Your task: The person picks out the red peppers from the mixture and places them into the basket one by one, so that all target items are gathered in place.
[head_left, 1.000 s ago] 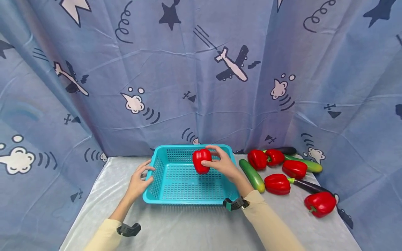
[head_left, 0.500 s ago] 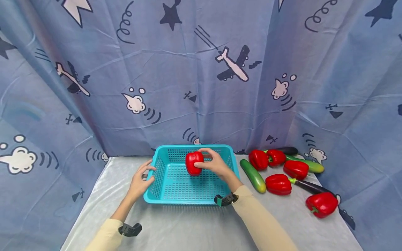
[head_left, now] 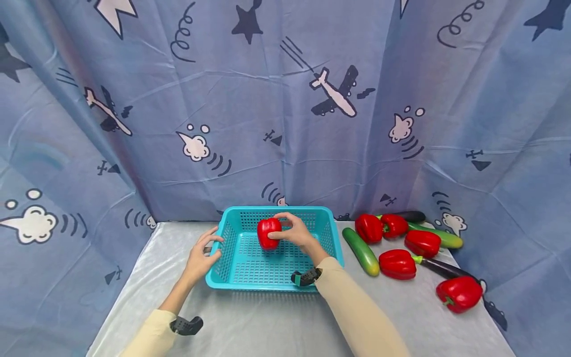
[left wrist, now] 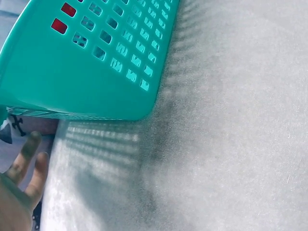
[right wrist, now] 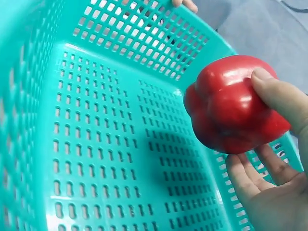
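My right hand holds a red bell pepper inside the turquoise plastic basket, left of its middle. In the right wrist view the thumb lies over the bell pepper and the fingers support it from the other side, with a dark shadow on the basket floor below. At the basket's left rim is my left hand, fingers spread and gently bent, tips right at the edge. In the left wrist view two fingers extend beside the basket wall, and red shows through its holes.
Right of the basket lie a green cucumber and several red bell peppers. An eggplant and another cucumber are among them; one pepper sits near the table's right edge. A patterned blue curtain hangs behind the table.
My right hand has moved left with the red bell pepper, from the basket's right half to left of its middle, and slightly lower in view. My left hand stays at the left rim.
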A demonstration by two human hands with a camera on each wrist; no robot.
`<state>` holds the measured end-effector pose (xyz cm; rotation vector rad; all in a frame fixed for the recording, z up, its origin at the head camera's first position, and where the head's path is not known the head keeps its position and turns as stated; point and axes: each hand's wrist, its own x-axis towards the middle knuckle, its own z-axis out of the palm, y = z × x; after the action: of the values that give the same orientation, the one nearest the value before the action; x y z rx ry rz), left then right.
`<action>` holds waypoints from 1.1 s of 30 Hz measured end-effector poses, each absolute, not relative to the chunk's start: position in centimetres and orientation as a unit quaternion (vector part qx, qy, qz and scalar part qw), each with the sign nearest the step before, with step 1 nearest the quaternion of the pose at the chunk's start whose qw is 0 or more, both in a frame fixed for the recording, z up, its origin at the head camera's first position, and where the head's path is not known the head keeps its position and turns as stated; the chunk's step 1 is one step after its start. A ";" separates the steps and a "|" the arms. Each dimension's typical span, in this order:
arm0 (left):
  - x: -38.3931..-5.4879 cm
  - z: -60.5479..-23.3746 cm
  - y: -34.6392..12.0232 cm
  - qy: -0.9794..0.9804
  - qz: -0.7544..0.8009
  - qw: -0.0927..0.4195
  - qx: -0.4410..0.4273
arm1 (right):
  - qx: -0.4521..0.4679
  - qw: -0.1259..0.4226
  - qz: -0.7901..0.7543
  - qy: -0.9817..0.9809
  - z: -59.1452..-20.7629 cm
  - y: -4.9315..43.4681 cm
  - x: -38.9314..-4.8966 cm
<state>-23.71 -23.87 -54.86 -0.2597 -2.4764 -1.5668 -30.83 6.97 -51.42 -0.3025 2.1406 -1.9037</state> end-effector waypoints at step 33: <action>-23.7 -54.7 -23.9 -0.845 -0.518 0.100 -0.086 | -0.021 0.164 -0.658 0.734 -54.4 5.1 -32.3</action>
<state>-23.67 -23.86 -54.67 -0.2540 -2.4981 -1.5321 -32.28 5.11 -54.43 -0.0604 2.0927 -1.8766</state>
